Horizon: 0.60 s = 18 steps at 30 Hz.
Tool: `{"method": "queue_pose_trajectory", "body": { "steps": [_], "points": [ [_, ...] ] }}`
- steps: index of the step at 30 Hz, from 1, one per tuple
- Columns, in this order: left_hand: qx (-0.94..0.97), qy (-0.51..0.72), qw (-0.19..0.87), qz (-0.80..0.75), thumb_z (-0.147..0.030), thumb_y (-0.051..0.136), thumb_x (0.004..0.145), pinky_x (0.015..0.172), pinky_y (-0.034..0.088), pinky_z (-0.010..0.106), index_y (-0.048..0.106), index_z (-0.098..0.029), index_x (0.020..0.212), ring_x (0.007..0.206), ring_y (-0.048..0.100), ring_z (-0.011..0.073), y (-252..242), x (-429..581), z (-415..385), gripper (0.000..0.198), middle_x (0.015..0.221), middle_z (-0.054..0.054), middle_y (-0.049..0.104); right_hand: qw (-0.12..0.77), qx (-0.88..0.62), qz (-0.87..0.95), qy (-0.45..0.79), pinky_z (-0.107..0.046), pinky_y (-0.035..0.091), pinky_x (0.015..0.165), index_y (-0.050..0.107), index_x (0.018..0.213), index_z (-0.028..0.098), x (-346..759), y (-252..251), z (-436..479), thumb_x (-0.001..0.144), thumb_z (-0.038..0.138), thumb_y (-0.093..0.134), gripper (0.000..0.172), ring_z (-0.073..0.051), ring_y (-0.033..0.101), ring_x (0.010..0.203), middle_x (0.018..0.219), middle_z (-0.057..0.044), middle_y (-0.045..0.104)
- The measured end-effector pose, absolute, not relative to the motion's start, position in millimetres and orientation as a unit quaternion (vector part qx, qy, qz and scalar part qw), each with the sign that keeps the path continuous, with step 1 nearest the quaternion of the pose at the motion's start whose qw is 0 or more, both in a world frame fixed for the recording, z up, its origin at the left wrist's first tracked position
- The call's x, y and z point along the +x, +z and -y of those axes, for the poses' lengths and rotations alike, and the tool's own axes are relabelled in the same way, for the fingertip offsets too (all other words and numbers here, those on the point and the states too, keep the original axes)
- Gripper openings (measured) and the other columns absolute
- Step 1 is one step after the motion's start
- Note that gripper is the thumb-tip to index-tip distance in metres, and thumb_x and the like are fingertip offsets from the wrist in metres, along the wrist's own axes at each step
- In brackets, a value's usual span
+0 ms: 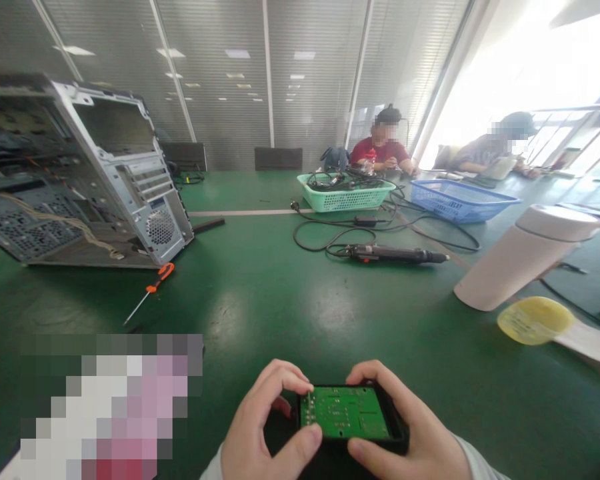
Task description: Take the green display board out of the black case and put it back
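Observation:
A green circuit board [347, 410] sits in a black housing [397, 427] low in the middle of the view. My left hand [273, 420] grips its left end, thumb on the near edge and fingers on the far edge. Around the right end of the housing is my right hand [405, 423], its thumb on the near side and a finger at the far corner. The underside of the housing and some fingertips are hidden.
An open metal computer case [167, 227] stands on the green table [260, 280] at left, an orange screwdriver [151, 289] beside it. Beyond lie a green basket [347, 199], blue basket [460, 203], electric screwdriver [395, 254] and pink bottle [520, 260]. Two people sit at the back right.

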<state>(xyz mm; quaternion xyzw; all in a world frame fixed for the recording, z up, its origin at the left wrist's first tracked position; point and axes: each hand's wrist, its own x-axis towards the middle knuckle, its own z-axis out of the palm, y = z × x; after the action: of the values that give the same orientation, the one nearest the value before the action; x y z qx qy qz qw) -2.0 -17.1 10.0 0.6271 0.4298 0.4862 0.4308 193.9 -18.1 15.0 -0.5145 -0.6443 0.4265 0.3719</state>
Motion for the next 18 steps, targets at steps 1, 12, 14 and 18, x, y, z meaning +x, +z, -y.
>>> {"method": "queue_pose_trajectory", "body": {
  "steps": [1, 12, 14, 18],
  "points": [
    [0.628, 0.486, 0.428, -0.432, -0.017, 0.062, 0.072, 0.067, 0.043, 0.025, 0.063, -0.025, 0.087, 0.082, 0.059, 0.0175, 10.6, -1.8, 17.1, 0.017, 0.093, -0.001, 0.06, 0.369, -0.514, 0.646, 0.427, -0.025, 0.043, 0.065, 0.056, 0.097, 0.019, 193.8, 15.3, 18.1, 0.067, 0.029, 0.06, 0.032, -0.02, 0.058, 0.083, 0.088, -0.002, 0.06],
    [0.638, 0.487, 0.411, -0.432, -0.014, 0.062, 0.071, 0.07, 0.044, 0.026, 0.064, -0.026, 0.088, 0.085, 0.061, 0.0185, 9.4, -1.9, 16.7, 0.02, 0.094, 0.0, 0.062, 0.381, -0.506, 0.652, 0.417, -0.023, 0.044, 0.065, 0.056, 0.092, 0.02, 192.4, 19.0, 17.7, 0.063, 0.024, 0.058, 0.03, -0.017, 0.055, 0.074, 0.082, 0.0, 0.058],
    [0.637, 0.488, 0.412, -0.431, -0.015, 0.062, 0.072, 0.07, 0.045, 0.026, 0.064, -0.026, 0.088, 0.086, 0.061, 0.0185, 9.4, -1.9, 16.8, 0.02, 0.094, 0.0, 0.062, 0.381, -0.506, 0.651, 0.419, -0.024, 0.044, 0.064, 0.055, 0.092, 0.02, 191.9, 19.4, 17.8, 0.063, 0.024, 0.059, 0.029, -0.017, 0.054, 0.072, 0.081, 0.0, 0.057],
    [0.638, 0.488, 0.407, -0.436, -0.016, 0.062, 0.072, 0.071, 0.047, 0.027, 0.064, -0.025, 0.088, 0.087, 0.063, 0.0202, 11.0, -1.1, 17.3, 0.018, 0.095, 0.002, 0.064, 0.375, -0.507, 0.651, 0.423, -0.023, 0.043, 0.065, 0.054, 0.091, 0.02, 191.5, 20.4, 18.2, 0.064, 0.024, 0.057, 0.028, -0.017, 0.054, 0.074, 0.081, 0.0, 0.056]
  ]
}}
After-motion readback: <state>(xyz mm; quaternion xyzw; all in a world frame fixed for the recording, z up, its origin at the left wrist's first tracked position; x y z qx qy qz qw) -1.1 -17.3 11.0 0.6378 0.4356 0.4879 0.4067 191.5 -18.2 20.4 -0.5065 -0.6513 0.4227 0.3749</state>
